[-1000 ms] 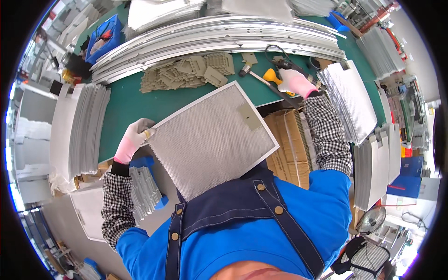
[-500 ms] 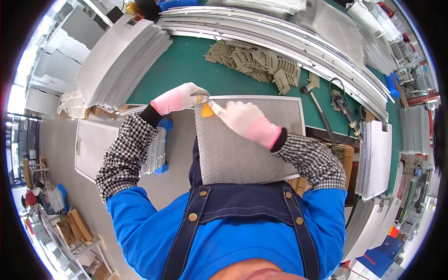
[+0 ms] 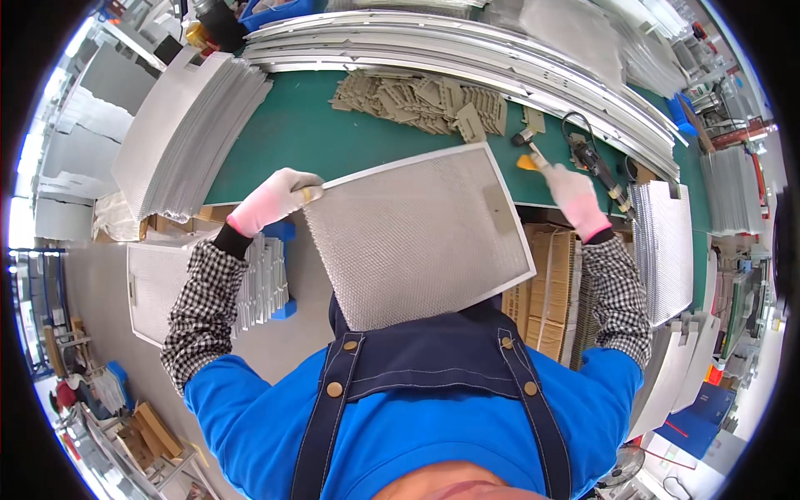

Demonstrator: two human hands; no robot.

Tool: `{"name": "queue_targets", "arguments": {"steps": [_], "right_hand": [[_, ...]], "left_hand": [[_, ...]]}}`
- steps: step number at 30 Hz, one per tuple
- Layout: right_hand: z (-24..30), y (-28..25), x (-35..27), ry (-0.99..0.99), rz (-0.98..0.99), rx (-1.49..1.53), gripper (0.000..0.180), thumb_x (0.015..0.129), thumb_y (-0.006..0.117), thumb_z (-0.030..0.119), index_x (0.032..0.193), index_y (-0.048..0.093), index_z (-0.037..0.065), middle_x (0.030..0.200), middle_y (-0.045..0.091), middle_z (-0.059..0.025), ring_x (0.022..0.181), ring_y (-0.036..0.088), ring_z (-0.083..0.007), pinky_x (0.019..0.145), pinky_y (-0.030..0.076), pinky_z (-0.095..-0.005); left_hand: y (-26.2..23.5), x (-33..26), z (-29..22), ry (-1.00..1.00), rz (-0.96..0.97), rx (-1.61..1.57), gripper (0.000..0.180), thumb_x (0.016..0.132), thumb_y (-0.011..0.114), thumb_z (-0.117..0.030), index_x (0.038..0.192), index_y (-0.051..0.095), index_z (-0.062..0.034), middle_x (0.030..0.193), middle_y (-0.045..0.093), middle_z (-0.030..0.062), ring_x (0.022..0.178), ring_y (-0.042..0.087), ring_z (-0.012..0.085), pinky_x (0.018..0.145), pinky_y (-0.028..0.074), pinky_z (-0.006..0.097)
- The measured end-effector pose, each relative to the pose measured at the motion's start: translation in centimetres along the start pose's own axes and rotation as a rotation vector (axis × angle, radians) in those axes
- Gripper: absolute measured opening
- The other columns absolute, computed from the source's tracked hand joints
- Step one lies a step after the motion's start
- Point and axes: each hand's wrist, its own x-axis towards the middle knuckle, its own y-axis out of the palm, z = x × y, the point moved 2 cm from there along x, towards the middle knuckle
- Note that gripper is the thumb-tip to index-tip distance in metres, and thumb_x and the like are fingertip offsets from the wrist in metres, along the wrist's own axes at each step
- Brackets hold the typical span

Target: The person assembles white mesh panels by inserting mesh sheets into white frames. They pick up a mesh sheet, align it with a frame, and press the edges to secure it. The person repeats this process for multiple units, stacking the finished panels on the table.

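Observation:
A rectangular metal mesh filter panel (image 3: 417, 237) with a silver frame leans from the green table edge toward my chest. My left hand (image 3: 275, 198), in a pink-white glove, grips the panel's top left corner. My right hand (image 3: 573, 193), also gloved, is off the panel's right side and holds a small tool with an orange handle (image 3: 527, 161) over the table.
Green table (image 3: 292, 142) carries a pile of tan cardboard pieces (image 3: 417, 100), long aluminium strips (image 3: 467, 46) at the back, and a black cabled tool (image 3: 593, 158). Stacks of mesh panels (image 3: 179, 137) stand left and more stacked panels (image 3: 662, 242) right. Cardboard boxes (image 3: 546, 292) sit below.
My right hand has left the panel's top left corner and swung right to the table with the orange-handled tool. The left hand still holds the corner.

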Motion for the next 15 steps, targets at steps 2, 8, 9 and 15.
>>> {"name": "queue_targets", "arguments": {"steps": [2,8,9,15], "right_hand": [[-0.7,-0.9,-0.9,0.034,-0.11,0.144,0.054,0.099,0.052,0.015,0.15,0.044,0.027,0.093,0.064,-0.0115,0.074,0.069,-0.0331,0.063,0.058,-0.0432],[8.4,-4.5,0.4,-0.289,-0.46,0.363,0.024,0.099,0.056,0.013,0.121,0.065,0.013,0.085,0.063,-0.0079,0.066,0.068,-0.0255,0.053,0.055,-0.0377],[10.7,-5.4,0.7,-0.434,-0.599,0.343,0.025,0.096,0.06,0.014,0.119,0.065,0.009,0.079,0.061,-0.0074,0.064,0.066,-0.0207,0.049,0.054,-0.0336],[21.2,-9.9,3.1,-0.777,-0.631,0.273,0.037,0.097,0.056,0.024,0.133,0.064,0.022,0.075,0.058,-0.0045,0.054,0.061,-0.0182,0.046,0.051,-0.0322]], "left_hand": [[0.3,-0.1,-0.2,-0.026,-0.046,-0.122,0.028,0.096,0.067,-0.017,0.111,0.069,0.0062,0.088,0.07,0.0115,0.081,0.063,0.0148,0.078,0.052,0.03],[0.8,0.9,-0.1,0.089,-0.078,-0.05,0.029,0.095,0.067,-0.013,0.118,0.068,0.0035,0.099,0.072,0.0112,0.087,0.064,0.0153,0.082,0.052,0.03],[0.8,1.0,0.1,0.138,-0.031,-0.049,0.031,0.095,0.066,-0.013,0.121,0.067,0.0031,0.101,0.072,0.0122,0.088,0.064,0.0158,0.083,0.052,0.03],[-0.3,0.4,0.9,0.17,0.117,-0.069,0.04,0.098,0.056,-0.015,0.134,0.062,0.002,0.104,0.073,0.0098,0.084,0.064,0.015,0.082,0.053,0.029]]}}
